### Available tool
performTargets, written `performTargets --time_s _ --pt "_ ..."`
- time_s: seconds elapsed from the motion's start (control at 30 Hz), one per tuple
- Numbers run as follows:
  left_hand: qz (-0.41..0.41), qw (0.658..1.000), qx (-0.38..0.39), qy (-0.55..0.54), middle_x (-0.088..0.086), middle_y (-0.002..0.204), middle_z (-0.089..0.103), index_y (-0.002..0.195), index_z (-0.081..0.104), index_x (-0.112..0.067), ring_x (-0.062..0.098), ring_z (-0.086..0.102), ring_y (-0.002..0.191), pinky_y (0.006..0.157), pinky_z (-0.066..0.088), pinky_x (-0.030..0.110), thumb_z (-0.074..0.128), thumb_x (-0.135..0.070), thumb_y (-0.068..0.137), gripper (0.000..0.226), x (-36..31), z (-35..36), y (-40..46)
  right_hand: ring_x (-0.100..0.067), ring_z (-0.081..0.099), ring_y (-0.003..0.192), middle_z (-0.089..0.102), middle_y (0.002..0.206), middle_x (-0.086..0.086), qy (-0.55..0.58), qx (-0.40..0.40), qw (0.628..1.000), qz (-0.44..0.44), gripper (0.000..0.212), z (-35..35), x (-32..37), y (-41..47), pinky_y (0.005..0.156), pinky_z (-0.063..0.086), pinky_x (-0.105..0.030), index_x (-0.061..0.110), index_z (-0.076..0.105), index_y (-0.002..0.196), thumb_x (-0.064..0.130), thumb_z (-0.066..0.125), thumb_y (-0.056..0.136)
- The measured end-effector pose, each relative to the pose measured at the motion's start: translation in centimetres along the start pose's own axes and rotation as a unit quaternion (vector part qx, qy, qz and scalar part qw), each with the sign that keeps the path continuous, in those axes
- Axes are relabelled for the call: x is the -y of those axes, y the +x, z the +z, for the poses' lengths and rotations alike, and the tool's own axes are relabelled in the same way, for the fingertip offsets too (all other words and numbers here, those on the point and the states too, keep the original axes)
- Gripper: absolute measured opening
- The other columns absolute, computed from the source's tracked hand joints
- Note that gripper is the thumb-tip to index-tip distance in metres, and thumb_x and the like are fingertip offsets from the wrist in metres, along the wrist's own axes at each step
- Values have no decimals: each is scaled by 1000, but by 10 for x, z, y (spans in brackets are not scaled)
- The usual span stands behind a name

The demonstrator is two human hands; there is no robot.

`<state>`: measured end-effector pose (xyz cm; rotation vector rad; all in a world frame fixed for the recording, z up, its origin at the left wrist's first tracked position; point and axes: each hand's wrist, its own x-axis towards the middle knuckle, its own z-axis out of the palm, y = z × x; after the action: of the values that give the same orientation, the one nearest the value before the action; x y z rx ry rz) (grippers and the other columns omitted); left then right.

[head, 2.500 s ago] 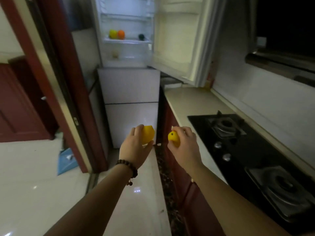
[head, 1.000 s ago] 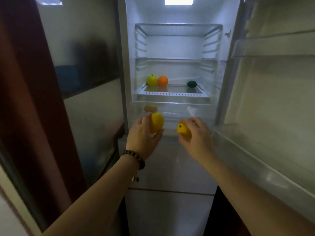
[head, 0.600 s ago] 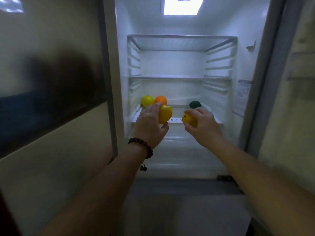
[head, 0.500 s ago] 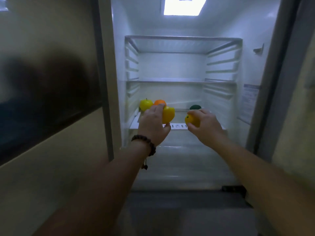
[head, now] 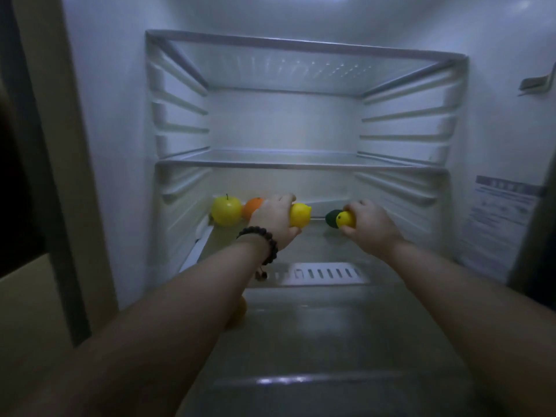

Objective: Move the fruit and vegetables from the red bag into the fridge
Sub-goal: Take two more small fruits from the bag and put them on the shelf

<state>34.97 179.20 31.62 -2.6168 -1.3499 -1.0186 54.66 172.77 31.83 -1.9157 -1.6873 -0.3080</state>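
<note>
Inside the white fridge (head: 114, 121), my left hand (head: 275, 216) grips a yellow lemon (head: 300, 215); right hand (head: 368, 222) grips a small yellow fruit (head: 345, 219) touching the dark green fruit (head: 332, 218) leftward. I judge: lower both, release gently to prevent rolling.

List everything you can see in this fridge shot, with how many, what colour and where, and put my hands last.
yellow apple: one, yellow, far left of the lower shelf
orange: one, orange, right beside the apple, partly behind the left hand
dark green fruit: one, dark green, lower shelf, just left of the right hand
lemon: one, yellow, gripped by the left hand
small yellow fruit: one, yellow, gripped by the right hand
shelves: three, clear
label: one, white, right wall
bead bracelet: one, dark, left wrist
left hand: over the lower shelf
right hand: over the lower shelf
</note>
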Motion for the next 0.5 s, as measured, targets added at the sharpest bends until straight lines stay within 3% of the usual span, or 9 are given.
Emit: performTargets --time_s 0.17,0.27,0.4,0.5 --pt "-19 999 49 -9 11 112 57 113 46 -14 31 55 102 84 48 41 68 -28 80 42 1 39 49 -35 48 109 50 118 -14 -30 52 998 6 39 30 -23 41 88 39 -36 13 54 121 26 62 84" --pt "-6 997 74 15 12 119 52 117 45 -14 32 52 107 85 46 39 66 -28 82 44 4 62 73 -35 48 110 50 121 -15 -50 81 995 4 45 45 -30 59 88 39 -35 13 51 124 25 64 83" --pt "-7 995 88 43 10 122 48 120 44 -15 31 52 107 71 37 32 63 -27 85 41 3 82 92 -33 51 106 54 119 -15 -58 85 995 11 42 53 -40 76 85 42 -37 9 52 114 24 68 79" --pt "-34 996 79 29 11 111 54 116 41 -14 28 55 91 66 40 34 61 -21 87 36 -3 90 98 -31 54 101 56 113 -14 -60 88 994 30 38 51 -45 83 80 43 -35 10 53 109 23 70 78"
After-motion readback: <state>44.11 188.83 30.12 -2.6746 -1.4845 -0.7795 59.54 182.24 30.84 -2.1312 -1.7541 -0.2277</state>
